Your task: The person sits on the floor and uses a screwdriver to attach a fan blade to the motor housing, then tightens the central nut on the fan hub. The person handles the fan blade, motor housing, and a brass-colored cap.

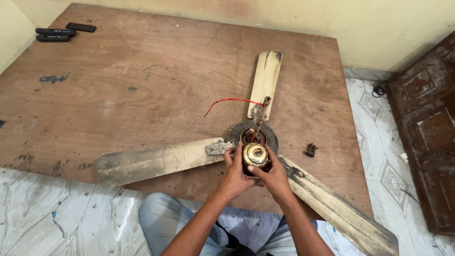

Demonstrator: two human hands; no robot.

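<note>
The brass canopy cup is gripped between the left hand and right hand, fingers closed around it, above the fan motor (rod and red wire exposed) near the board's front edge. All three blades remain attached.

Left hand: fingers curled, thumb up, palm facing inward.
Right hand: fingers curled, mirroring left, knuckles outward.
Forearms: bare, converging from below, wrists close together.
Knees: bent, spread apart.
</note>
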